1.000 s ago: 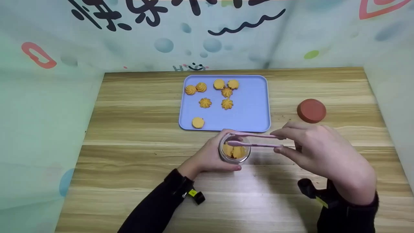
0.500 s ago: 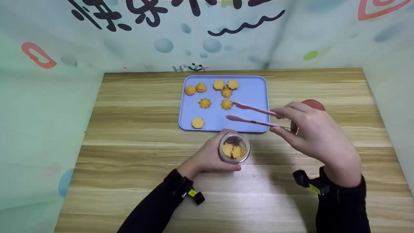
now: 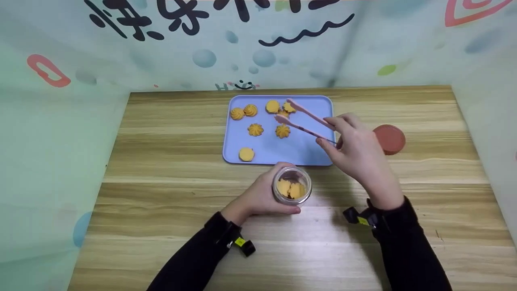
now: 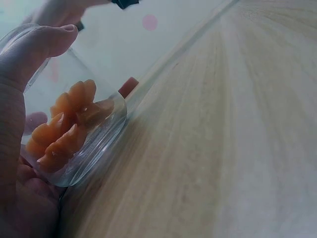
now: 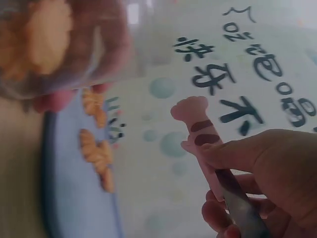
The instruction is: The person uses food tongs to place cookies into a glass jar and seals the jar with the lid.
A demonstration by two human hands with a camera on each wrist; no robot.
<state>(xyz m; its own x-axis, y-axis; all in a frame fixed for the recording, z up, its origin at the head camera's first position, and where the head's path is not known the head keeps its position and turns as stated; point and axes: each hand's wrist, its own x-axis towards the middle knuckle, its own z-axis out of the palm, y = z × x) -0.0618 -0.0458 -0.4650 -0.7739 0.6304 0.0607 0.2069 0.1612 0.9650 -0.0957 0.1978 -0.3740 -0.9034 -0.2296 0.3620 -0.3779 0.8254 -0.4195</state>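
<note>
My left hand (image 3: pixel 262 197) grips a clear glass jar (image 3: pixel 309 184) near the table's middle, with several cookies (image 3: pixel 297 190) inside. In the left wrist view the jar (image 4: pixel 111 134) stands on the table, fingers wrapped round it. Pink tongs (image 3: pixel 310 114) are pinched between the thumb and fingers of my right hand (image 3: pixel 359 149). Their tips are spread over the blue tray (image 3: pixel 313 151), around the cookies at its back middle, gripping none; whether they touch cannot be told. In the right wrist view the tongs (image 5: pixel 202 126) end in a paw shape. Several swirled cookies (image 3: pixel 255 129) lie on the tray.
A round red lid (image 3: pixel 389 139) lies on the wooden table (image 3: pixel 173 161), right of the tray and close to my right hand. A printed curtain (image 3: pixel 161 60) hangs behind the table and along its sides.
My right hand has carried the tongs from the jar's mouth up and away over the tray, and their tips have spread apart. The left hand and jar stay in place.
</note>
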